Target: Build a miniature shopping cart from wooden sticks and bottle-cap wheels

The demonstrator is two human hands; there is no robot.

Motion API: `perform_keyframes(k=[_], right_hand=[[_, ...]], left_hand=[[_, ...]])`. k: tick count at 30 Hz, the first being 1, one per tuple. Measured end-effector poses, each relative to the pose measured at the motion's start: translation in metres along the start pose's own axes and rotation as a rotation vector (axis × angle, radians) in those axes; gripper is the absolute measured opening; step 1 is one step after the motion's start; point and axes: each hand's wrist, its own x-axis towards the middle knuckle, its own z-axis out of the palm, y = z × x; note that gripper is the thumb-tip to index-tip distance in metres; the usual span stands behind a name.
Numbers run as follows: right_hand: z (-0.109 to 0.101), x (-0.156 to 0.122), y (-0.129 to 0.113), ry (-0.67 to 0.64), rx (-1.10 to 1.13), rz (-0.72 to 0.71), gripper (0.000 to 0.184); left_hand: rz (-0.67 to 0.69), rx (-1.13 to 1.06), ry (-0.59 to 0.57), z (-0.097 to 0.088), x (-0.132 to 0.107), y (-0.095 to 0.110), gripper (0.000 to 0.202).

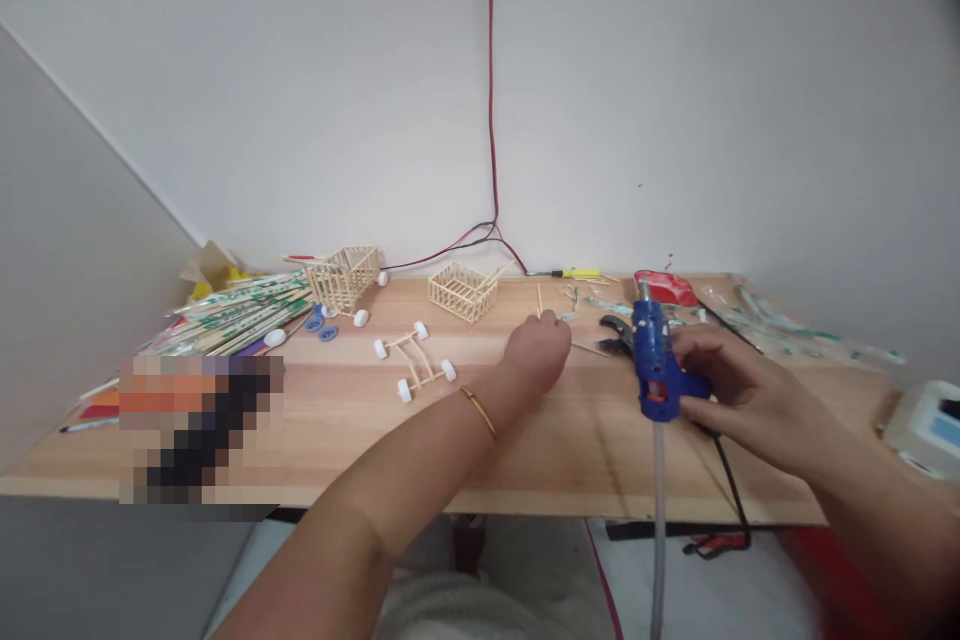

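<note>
My left hand (536, 352) is closed in a pinch on a short wooden stick (539, 299) that stands upright near the middle of the wooden table (525, 440). My right hand (731, 385) grips the handle of a blue hot glue gun (654, 360), nozzle up, a clear glue stick trailing from its back towards me. Black pliers (616, 332) lie just behind the gun. A wheeled stick frame (416, 360) with white wheels lies left of my left hand.
Two small stick baskets (463, 291) (345, 277) stand at the back, one with wheels. A pile of wrapped chopsticks (240, 312) lies at far left. A red cable (491, 120) hangs down the wall. Plastic wrappers (787, 330) and a white box (926, 425) sit at right.
</note>
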Motion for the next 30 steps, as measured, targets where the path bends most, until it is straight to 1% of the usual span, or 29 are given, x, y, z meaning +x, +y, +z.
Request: perform_keyframes(k=[2,4,6,7,8,10,12,13,15,18,20,22,23,25,26,28,30], right_hand=[[-0.002,0.0,-0.002,-0.071,-0.134,-0.015,0.026],[0.001,0.003,-0.006,-0.196,-0.222,-0.029,0.026],[0.009,0.009,-0.011,-0.337,-0.24,-0.035,0.025],[0.015,0.013,-0.013,-0.4,-0.232,-0.035,0.024],[0.022,0.018,-0.015,-0.452,-0.218,-0.037,0.024],[0.037,0.028,-0.016,-0.528,-0.188,-0.055,0.026],[0.05,0.039,-0.012,-0.578,-0.172,-0.076,0.03],[0.055,0.044,-0.009,-0.601,-0.169,-0.084,0.031],[0.062,0.053,-0.004,-0.636,-0.173,-0.086,0.032],[0.063,0.061,-0.002,-0.676,-0.174,-0.082,0.036],[0.059,0.064,-0.006,-0.707,-0.163,-0.059,0.042],[0.055,0.066,-0.013,-0.72,-0.149,-0.017,0.045],[0.053,0.068,-0.015,-0.707,-0.147,0.007,0.046],[0.053,0.074,-0.018,-0.616,-0.152,0.058,0.045],[0.054,0.078,-0.018,-0.549,-0.152,0.08,0.045],[0.06,0.088,-0.016,-0.412,-0.146,0.115,0.045],[0.07,0.1,-0.013,-0.296,-0.125,0.124,0.044]], left_hand=[[-0.008,0.0,0.043,-0.009,-0.011,-0.006,0.021],[-0.018,-0.004,0.061,-0.017,-0.035,-0.014,0.017],[-0.056,-0.014,0.092,-0.027,-0.063,-0.029,0.024],[-0.09,-0.051,0.164,-0.032,-0.077,-0.04,0.026],[-0.14,-0.085,0.26,-0.038,-0.09,-0.052,0.026],[-0.215,-0.125,0.45,-0.048,-0.113,-0.082,0.023],[-0.292,-0.128,0.526,-0.055,-0.131,-0.113,0.023],[-0.329,-0.131,0.528,-0.057,-0.139,-0.128,0.024],[-0.379,-0.137,0.515,-0.057,-0.152,-0.153,0.026],[-0.448,-0.24,0.456,-0.053,-0.164,-0.177,0.028],[-0.51,-0.368,0.37,-0.052,-0.168,-0.188,0.034],[-0.552,-0.481,0.234,-0.052,-0.17,-0.195,0.052],[-0.563,-0.518,0.165,-0.052,-0.169,-0.197,0.063],[-0.572,-0.557,0.047,-0.052,-0.168,-0.201,0.076],[-0.573,-0.573,0.011,-0.051,-0.167,-0.203,0.077],[-0.561,-0.62,-0.009,-0.047,-0.166,-0.204,0.075],[-0.544,-0.667,0.019,-0.041,-0.164,-0.204,0.069]])
